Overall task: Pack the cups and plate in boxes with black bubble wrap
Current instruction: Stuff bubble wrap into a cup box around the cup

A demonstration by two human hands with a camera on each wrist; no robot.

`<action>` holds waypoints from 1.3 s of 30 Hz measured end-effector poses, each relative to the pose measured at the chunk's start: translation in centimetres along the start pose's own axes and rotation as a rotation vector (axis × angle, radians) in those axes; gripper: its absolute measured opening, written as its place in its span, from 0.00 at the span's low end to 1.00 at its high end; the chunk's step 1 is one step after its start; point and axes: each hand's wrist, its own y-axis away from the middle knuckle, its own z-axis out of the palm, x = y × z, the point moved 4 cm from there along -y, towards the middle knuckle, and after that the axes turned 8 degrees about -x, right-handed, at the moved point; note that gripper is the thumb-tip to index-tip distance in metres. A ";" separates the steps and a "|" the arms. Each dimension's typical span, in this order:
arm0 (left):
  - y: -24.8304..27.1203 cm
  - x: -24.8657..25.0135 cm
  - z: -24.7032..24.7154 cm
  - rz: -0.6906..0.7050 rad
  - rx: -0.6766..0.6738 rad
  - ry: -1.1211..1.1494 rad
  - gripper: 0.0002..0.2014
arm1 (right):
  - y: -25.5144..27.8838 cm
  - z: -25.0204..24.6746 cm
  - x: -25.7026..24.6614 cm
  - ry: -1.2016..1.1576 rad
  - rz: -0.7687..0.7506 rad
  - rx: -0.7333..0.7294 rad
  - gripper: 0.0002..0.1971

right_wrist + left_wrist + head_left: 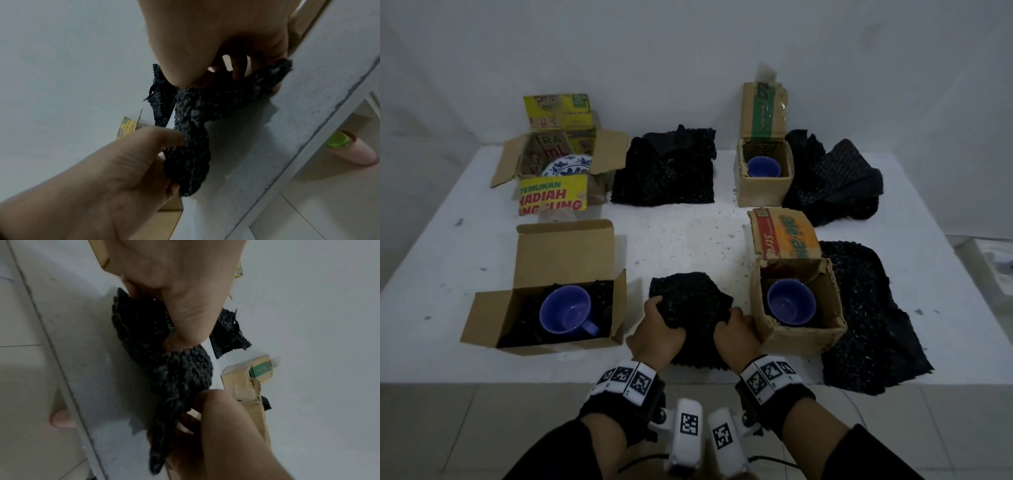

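Both my hands grip one crumpled sheet of black bubble wrap (pixel 690 301) at the table's near middle. My left hand (pixel 655 320) clutches its left edge and my right hand (pixel 736 323) its right edge. In the left wrist view my left hand (pixel 174 318) bunches the wrap (pixel 180 369); in the right wrist view my right hand (pixel 205 78) pinches it (pixel 191 116). Blue cups sit in the near left box (pixel 482 318), the near right box (pixel 798 337) and the far right box (pixel 760 192). A blue-patterned plate (pixel 566 166) lies in the far left box (pixel 551 195).
Other black wrap sheets lie at the far middle (pixel 664 171), far right (pixel 832 178) and near right (pixel 866 308). The white table (pixel 688 233) ends just before my wrists, with tiled floor below. All box flaps stand open.
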 end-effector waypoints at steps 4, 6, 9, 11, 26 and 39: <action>1.8 1.6 -0.2 0.109 -0.035 0.109 0.30 | 0.7 -0.2 -0.1 -0.164 -0.076 0.015 0.17; 2.8 2.4 -0.5 0.192 -0.038 0.164 0.29 | 1.4 -0.6 -0.4 -0.331 -0.107 -0.003 0.14; 4.2 3.6 -1.3 0.323 -0.004 0.203 0.28 | 2.1 -1.2 -0.7 -0.539 -0.104 -0.041 0.09; 5.2 4.5 -2.3 0.394 0.035 0.230 0.28 | 2.9 -2.0 -1.4 -0.636 -0.148 -0.027 0.07; 7.7 -0.3 -19.2 0.402 0.084 0.715 0.15 | 7.4 -3.3 -15.0 -0.716 -0.759 -0.031 0.16; 0.9 -10.3 -25.7 0.239 0.075 0.451 0.21 | 5.4 6.5 -19.4 0.226 -0.789 0.237 0.20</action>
